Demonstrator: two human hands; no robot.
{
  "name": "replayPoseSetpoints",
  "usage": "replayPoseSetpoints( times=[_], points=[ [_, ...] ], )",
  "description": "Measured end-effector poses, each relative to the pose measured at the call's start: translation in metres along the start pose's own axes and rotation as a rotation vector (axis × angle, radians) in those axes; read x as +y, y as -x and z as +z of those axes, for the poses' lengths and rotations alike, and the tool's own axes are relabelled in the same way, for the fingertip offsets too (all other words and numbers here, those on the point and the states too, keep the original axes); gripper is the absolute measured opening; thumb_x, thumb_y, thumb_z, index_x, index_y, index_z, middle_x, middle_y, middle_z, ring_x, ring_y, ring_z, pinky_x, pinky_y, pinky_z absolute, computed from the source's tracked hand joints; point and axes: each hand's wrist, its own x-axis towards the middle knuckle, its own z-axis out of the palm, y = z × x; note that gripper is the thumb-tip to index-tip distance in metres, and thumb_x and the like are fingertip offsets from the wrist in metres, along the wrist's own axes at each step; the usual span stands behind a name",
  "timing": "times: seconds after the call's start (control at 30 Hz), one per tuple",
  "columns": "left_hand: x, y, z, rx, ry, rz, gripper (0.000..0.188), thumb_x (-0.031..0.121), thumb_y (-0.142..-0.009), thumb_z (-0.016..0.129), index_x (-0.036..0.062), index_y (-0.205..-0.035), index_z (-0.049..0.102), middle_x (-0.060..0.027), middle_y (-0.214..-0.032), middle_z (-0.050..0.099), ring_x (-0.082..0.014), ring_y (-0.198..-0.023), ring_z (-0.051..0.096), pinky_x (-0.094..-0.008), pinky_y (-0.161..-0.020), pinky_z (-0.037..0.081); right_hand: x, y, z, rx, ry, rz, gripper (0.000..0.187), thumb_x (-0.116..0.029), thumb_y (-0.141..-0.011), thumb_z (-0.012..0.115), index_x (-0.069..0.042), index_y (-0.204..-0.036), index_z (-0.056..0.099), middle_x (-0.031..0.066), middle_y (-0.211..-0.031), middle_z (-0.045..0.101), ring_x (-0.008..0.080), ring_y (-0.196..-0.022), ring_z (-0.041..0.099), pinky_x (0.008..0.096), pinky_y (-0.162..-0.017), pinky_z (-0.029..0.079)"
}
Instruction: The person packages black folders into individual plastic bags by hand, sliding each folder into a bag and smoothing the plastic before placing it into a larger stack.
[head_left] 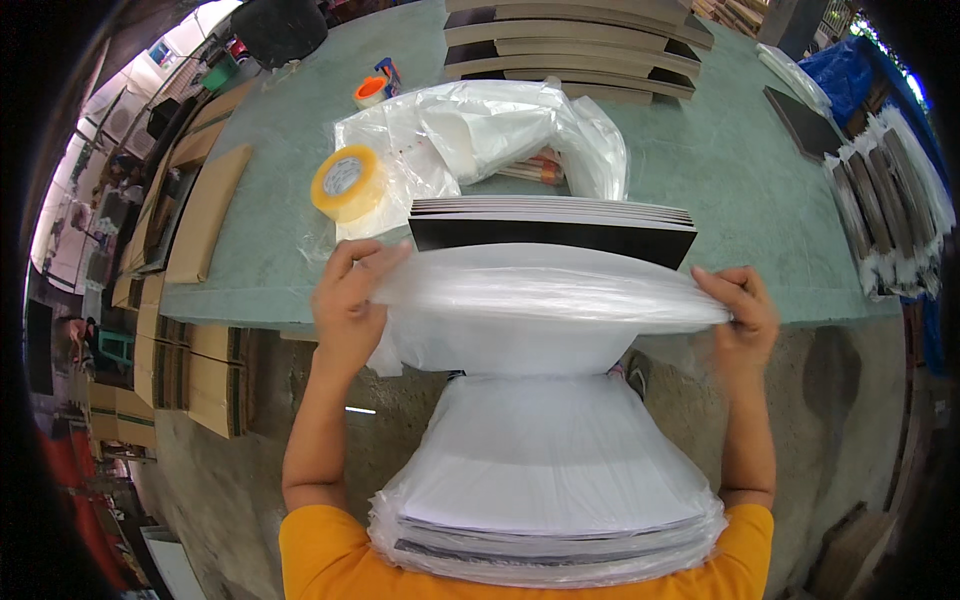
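Stretched between my hands is a see-through plastic bag (560, 295), bunched along its width. My left hand (350, 300) is closed on its left end, fingers bent around the plastic. At the other end my right hand (745, 315), slightly blurred, pinches the bag's right corner. Just beyond the bag, a stack of flat black boards with pale edges (550, 230) lies at the table's near edge. Close to my body is a plastic-wrapped stack of white-topped boards (560, 450), its near edge against my orange shirt. What supports this bundle is hidden.
On the green table (720, 150) are a yellow tape roll (348, 183), crumpled plastic bags (480, 130) and an orange-and-blue tape dispenser (375, 88). Stacked boards (580, 45) stand at the back, wrapped bundles (890, 200) at right. Cardboard (210, 215) lies along the left side.
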Motion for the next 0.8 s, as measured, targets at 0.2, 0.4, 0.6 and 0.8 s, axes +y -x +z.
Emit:
replayPoseSetpoints(
  times=[0.2, 0.4, 0.6, 0.8],
  points=[
    [-0.037, 0.063, 0.005, -0.490, 1.499, -0.726, 0.019, 0.006, -0.062, 0.066, 0.0015, -0.078, 0.058, -0.0052, -0.082, 0.055, -0.0062, -0.066, 0.050, -0.0179, -0.048, 0.038, 0.035, 0.026, -0.001, -0.551, -1.055, 0.586, 0.011, 0.002, -0.068, 0.056, 0.002, -0.079, 0.060, 0.0060, -0.071, 0.057, 0.0095, -0.066, 0.053, 0.0210, -0.058, 0.042],
    [-0.063, 0.157, 0.097, -0.768, 1.380, -1.296, 0.024, 0.018, -0.072, 0.063, -0.0002, -0.084, 0.055, -0.0051, -0.080, 0.056, -0.0142, -0.068, 0.052, -0.0255, -0.058, 0.041, 0.195, 0.159, 0.131, -0.602, -0.268, 0.481, 0.008, -0.007, -0.065, 0.052, -0.001, -0.065, 0.056, 0.0075, -0.067, 0.057, 0.0188, -0.062, 0.055, 0.0292, -0.057, 0.043],
    [-0.083, 0.188, 0.130, -0.892, 0.482, -0.913, 0.023, 0.022, -0.073, 0.063, 0.0036, -0.084, 0.057, -0.0043, -0.073, 0.057, -0.0121, -0.067, 0.054, -0.0256, -0.059, 0.042, 0.165, 0.139, 0.140, -0.475, 0.099, 0.763, 0.019, -0.009, -0.067, 0.048, 0.000, -0.080, 0.059, 0.0135, -0.072, 0.059, 0.0248, -0.075, 0.058, 0.0320, -0.067, 0.044],
    [0.011, 0.051, -0.011, -0.704, 1.130, -0.288, 0.022, 0.020, -0.079, 0.054, 0.0023, -0.091, 0.059, -0.0131, -0.081, 0.060, -0.0233, -0.079, 0.057, -0.0322, -0.064, 0.045, 0.027, 0.044, 0.023, -0.758, -1.103, 0.191, 0.029, -0.022, -0.082, 0.048, 0.002, -0.097, 0.055, 0.0127, -0.092, 0.058, 0.0314, -0.088, 0.055, 0.0383, -0.076, 0.042]
  ],
)
